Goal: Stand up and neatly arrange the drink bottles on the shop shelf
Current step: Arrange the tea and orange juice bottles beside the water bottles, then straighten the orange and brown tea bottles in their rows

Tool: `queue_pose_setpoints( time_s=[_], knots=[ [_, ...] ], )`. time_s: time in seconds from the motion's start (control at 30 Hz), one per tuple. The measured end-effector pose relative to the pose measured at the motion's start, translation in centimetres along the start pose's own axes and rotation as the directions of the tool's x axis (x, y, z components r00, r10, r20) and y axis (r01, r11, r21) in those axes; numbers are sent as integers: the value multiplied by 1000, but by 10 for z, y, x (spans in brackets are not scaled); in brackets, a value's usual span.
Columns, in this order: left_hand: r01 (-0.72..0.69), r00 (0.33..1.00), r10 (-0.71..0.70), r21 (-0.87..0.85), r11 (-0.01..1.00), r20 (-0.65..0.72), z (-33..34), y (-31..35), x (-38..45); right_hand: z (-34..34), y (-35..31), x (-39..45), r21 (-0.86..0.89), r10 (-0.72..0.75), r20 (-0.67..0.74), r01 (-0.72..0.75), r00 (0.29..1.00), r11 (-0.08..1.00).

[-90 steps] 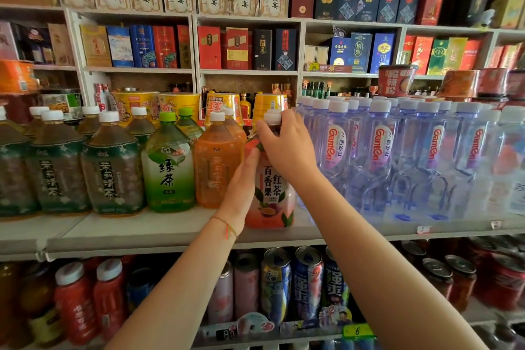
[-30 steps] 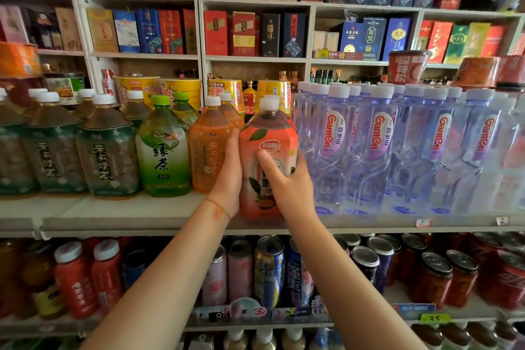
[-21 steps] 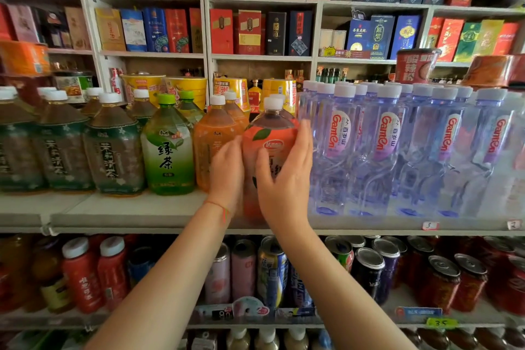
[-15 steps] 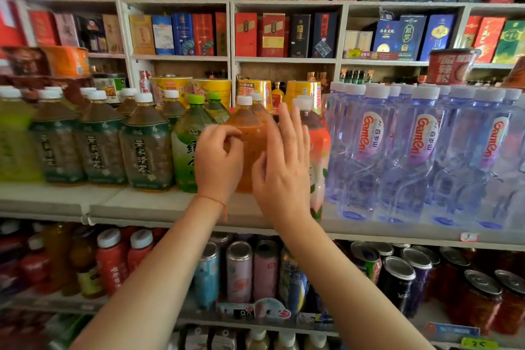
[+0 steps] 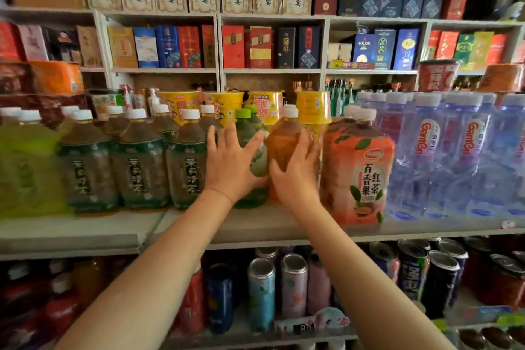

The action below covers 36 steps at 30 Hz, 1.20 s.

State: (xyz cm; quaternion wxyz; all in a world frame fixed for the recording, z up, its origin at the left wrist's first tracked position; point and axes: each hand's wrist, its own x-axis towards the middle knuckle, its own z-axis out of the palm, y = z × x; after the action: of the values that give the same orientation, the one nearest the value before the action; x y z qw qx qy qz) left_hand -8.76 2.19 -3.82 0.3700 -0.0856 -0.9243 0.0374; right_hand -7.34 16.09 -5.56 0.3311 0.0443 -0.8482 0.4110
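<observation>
- My left hand (image 5: 233, 165) lies spread against the green tea bottle (image 5: 250, 150), fingers straight and fanned, thumb pointing toward 2 o'clock; the grip is released, only pressing on the bottle's front
- My right hand (image 5: 295, 176) is wrapped on the orange tea bottle (image 5: 287, 145), fingers curled round its right flank, thumb on the front; this grip is grasping that bottle
- Both bottles stand upright on the shelf (image 5: 255, 227), touching side by side, the green one at 9 o'clock of the orange one
- At 3 o'clock of my right hand stands the passion-fruit black tea bottle (image 5: 360, 173), upright, just beside the orange bottle and nearer the shelf's front edge than its neighbours
- Farther toward 3 o'clock, a tight block of clear water bottles (image 5: 454, 150) with white caps
- Toward 9 o'clock of my left hand, a row of dark jasmine tea bottles (image 5: 139, 162), upright, the nearest one just beside my left hand
- At 12 o'clock behind the bottles, yellow tubs (image 5: 224, 102); above them, boxed goods on higher shelves
- At 6 o'clock, under the shelf, a row of upright cans (image 5: 292, 284)
</observation>
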Motion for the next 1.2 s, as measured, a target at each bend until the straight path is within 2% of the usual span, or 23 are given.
queue_pose_setpoints(
  time_s=[0.17, 0.3, 0.6, 0.8, 0.93, 1.2],
  knots=[
    [-69, 998, 69, -75, 995, -8, -2, -11, 5, 10, -6, 13, -48, 127, -68, -131, 990, 990],
    [-91, 996, 90, -104, 990, -14, -4, -16, 5, 11, -6, 18, -52, 192, -50, -195, 980, 980],
    [-76, 997, 77, -174, 982, -1, 0, -17, -1, -8, -12, 2, -194, 112, -34, -116, 993, 974],
    [-3, 999, 22, -387, 922, 46, -13, -20, -1, -22, -15, -10, -276, 61, -11, -62, 998, 959],
    [-12, 998, 32, -364, 931, 50, -16, -22, 1, -24, -20, -15, -334, 46, -38, -56, 998, 941],
    [10, 999, 3, -336, 942, 39, -15, -13, 1, -26, -32, -31, -484, -80, -59, 42, 995, 874]
  ],
)
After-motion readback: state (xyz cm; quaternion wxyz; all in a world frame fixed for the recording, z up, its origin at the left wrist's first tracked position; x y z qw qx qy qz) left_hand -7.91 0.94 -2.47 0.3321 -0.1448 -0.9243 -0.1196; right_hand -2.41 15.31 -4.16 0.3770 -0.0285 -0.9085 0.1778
